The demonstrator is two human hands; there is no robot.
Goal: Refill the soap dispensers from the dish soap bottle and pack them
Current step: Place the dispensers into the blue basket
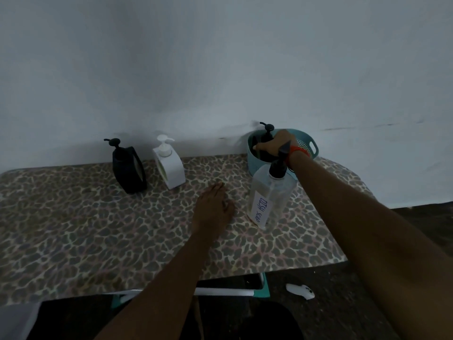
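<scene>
A clear dish soap bottle [272, 192] with a black pump and a "DISH SOAP" label stands on the leopard-print table [98, 229]. Behind it sits a teal basket [310, 146] by the wall. My right hand [277, 144] reaches into the basket and grips a black soap dispenser [268, 133] that is inside it. My left hand [213, 207] rests flat on the table, left of the bottle, fingers straight. A second black dispenser [128, 168] and a white dispenser [168, 163] stand side by side at the table's back left.
A pale wall [220, 69] runs right behind the table. A small white object [300, 290] lies on the dark floor beyond the table's near right corner. A white and teal bar [225, 292] shows under the front edge.
</scene>
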